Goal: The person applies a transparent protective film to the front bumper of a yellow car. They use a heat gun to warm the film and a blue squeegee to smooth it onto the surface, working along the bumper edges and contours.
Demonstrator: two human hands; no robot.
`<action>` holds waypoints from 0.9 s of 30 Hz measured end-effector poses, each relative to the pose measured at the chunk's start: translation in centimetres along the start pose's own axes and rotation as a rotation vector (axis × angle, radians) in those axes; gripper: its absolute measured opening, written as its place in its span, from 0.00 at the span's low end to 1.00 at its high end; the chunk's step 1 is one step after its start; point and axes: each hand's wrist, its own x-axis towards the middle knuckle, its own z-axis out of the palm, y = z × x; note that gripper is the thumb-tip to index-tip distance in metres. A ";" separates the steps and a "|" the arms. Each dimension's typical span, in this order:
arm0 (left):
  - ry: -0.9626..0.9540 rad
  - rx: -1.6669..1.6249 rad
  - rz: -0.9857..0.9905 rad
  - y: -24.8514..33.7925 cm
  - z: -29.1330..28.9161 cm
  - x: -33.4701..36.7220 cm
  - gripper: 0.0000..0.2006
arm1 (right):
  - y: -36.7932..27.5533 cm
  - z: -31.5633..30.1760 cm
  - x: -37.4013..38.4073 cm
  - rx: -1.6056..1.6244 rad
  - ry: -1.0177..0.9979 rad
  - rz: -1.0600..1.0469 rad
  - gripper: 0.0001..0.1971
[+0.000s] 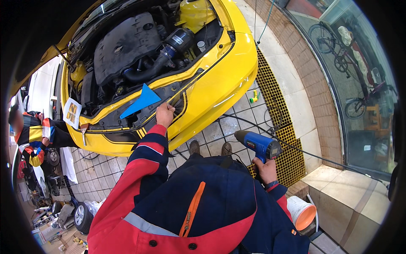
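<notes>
At ten o'clock, the left hand [165, 114] has its fingers curled in over the front of the yellow car [226, 74]; I cannot tell whether they pinch anything. A blue triangular sheet [143, 101] lies just beyond, at ten o'clock from that hand. At four o'clock, the right hand [267, 170] is wrapped around the handle of the blue heat gun [257, 145], its nozzle pointing toward ten.

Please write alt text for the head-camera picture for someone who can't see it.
The wearer's right hand grips a blue heat gun; the left hand is at the front of a yellow car with its engine showing. A flat blue triangle lies in front of the engine, and another person is at the picture's left.
</notes>
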 end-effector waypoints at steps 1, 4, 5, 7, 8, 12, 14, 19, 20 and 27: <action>0.016 0.042 0.023 -0.2 -0.1 0.1 0.10 | -0.1 0.1 0.0 -0.004 -0.002 0.028 0.11; 0.038 -0.005 0.071 -0.7 -0.1 0.4 0.11 | -0.5 0.2 0.1 0.012 -0.025 0.044 0.10; 0.036 -0.028 0.063 -0.8 -0.1 0.4 0.11 | -0.7 0.3 0.1 0.019 -0.026 0.032 0.10; 0.035 -0.046 0.028 -0.8 -0.1 0.5 0.11 | -0.9 0.4 0.1 0.035 -0.036 0.053 0.10; 0.037 -0.051 0.022 -0.8 0.0 0.5 0.11 | -1.0 0.4 0.1 0.029 -0.034 0.031 0.10; 0.043 -0.093 0.009 -0.6 -0.3 0.6 0.10 | -1.1 0.5 0.1 0.043 -0.040 0.028 0.09; 0.036 -0.088 -0.004 -0.5 -0.4 0.7 0.10 | -1.0 0.5 0.1 0.048 -0.035 0.030 0.09; 0.017 -0.057 -0.042 -0.3 -0.9 1.1 0.10 | -0.8 0.5 0.2 0.037 -0.018 0.049 0.09; 0.005 -0.052 -0.041 -0.2 -1.0 1.2 0.10 | -0.8 0.5 0.1 0.040 -0.017 0.020 0.09; -0.042 -0.039 -0.105 0.2 -1.8 1.4 0.11 | -1.5 0.7 -0.2 0.048 -0.023 0.023 0.09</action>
